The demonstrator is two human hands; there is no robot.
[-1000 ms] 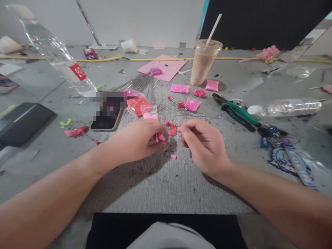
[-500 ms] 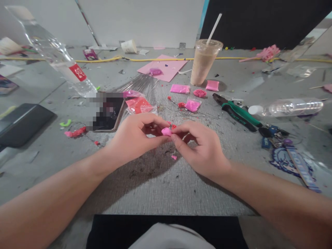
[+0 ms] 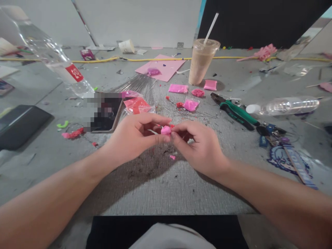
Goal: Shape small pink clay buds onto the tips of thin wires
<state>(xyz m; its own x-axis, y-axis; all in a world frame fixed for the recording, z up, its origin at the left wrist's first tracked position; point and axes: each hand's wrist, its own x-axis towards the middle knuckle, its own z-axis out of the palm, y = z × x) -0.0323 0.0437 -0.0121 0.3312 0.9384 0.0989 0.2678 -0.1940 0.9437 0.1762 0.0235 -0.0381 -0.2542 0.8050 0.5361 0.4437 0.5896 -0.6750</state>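
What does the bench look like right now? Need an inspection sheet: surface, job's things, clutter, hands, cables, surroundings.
Surface: grey table, strewn with crumbs and scraps.
Job's things: pink clay lump pinched between both hands; red clay bag, pink clay bags, thin wires behind.
Clutter: iced drink cup, pliers, two plastic bottles, phone, keys, pink paper sheet.
Hands: left hand and right hand both closed on the lump.
Cables: yellow cable along the far edge.
Surroundings: white wall, dark panel behind.
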